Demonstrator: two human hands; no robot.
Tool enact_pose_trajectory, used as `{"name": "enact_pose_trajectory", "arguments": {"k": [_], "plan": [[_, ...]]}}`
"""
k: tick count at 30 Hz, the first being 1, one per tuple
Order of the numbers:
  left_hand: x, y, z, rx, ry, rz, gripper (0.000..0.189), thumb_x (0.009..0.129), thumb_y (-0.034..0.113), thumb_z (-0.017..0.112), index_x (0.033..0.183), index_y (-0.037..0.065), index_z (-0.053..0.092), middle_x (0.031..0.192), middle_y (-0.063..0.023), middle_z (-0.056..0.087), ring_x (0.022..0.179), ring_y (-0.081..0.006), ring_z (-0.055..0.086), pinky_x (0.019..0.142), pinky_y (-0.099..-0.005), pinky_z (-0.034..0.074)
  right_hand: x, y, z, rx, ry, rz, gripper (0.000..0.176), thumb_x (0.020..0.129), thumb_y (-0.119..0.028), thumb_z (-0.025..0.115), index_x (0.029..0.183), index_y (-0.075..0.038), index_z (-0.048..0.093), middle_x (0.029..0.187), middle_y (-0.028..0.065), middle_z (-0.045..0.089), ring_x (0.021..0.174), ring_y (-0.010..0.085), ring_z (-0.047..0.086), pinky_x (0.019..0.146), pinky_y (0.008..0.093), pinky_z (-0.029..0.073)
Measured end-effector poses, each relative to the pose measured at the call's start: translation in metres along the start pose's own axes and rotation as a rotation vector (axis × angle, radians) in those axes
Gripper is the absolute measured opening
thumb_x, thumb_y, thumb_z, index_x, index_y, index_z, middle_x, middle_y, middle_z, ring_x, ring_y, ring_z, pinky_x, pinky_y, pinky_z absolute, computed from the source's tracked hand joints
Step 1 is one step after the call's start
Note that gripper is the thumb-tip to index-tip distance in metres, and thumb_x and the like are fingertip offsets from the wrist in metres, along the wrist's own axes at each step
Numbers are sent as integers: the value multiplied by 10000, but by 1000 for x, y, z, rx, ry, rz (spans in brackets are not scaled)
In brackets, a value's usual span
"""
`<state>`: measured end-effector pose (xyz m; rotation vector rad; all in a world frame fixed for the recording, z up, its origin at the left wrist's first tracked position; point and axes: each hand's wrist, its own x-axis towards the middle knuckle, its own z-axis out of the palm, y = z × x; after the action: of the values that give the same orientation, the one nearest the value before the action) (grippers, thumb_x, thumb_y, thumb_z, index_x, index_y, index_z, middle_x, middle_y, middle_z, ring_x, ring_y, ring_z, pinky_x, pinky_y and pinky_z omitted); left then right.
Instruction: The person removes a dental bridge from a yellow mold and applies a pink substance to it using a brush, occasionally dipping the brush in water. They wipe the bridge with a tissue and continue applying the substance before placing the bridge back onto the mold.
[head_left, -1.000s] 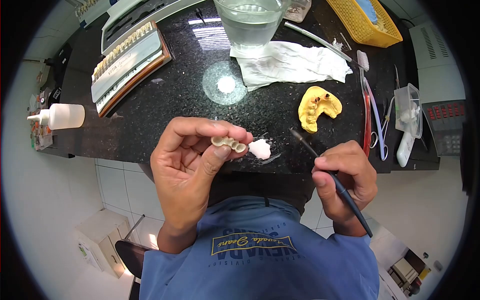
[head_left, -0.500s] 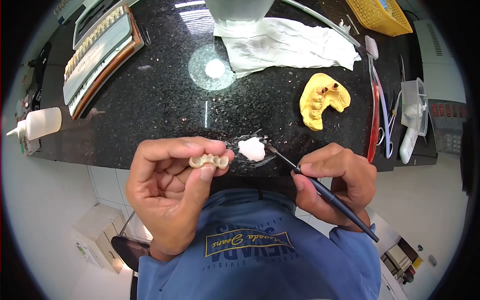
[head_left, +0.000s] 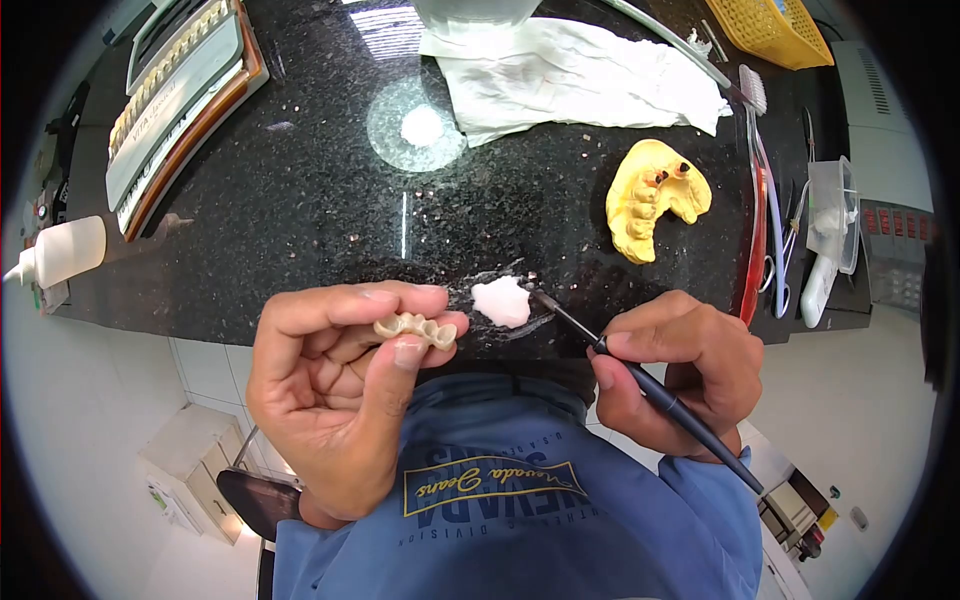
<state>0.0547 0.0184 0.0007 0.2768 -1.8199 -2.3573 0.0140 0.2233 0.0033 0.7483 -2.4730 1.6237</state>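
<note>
Left hand (head_left: 340,390) pinches the dental bridge (head_left: 417,328) between thumb and fingertips, near the counter (head_left: 300,220) edge. Right hand (head_left: 680,370) grips a brush (head_left: 640,380), its tip at the white paste (head_left: 501,300). Risk: the pinch is narrow, so the bridge could slip and fall (likely floorward).

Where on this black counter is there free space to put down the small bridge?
Widest bare patch: counter between shade guide, glass disc and left hand holding the bridge. Smaller one between disc and yellow cast. Crowded along the right by scissors.
</note>
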Motion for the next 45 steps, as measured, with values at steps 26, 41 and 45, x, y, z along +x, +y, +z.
{"name": "enact_pose_trajectory", "arguments": {"k": [26,41,45], "plan": [[-2,-3,-1,-23,-3,26,253,866,-137,539,1111,-88,500,1034,-259,623,950,-254,665,855,-330,574,2,-5,7,192,-36,-153,313,625,-5,809,899,-19,659,735,112,645,571,176,632,478,245,506],[-1,-11,-6,27,-72,176,289,821,-166,584,1092,-87,525,1040,-230,591,949,-245,663,855,-327,580,-2,-3,22,207,22,-201,221,684,5,763,868,20,642,740,131,646,608,206,655,510,263,536],[-2,-11,-6,21,-75,165,293,820,-165,584,1097,-89,522,1046,-230,585,953,-251,662,853,-326,581,-1,-2,21,210,2,-198,222,681,10,761,870,19,643,744,129,647,609,205,655,515,263,539]]}}
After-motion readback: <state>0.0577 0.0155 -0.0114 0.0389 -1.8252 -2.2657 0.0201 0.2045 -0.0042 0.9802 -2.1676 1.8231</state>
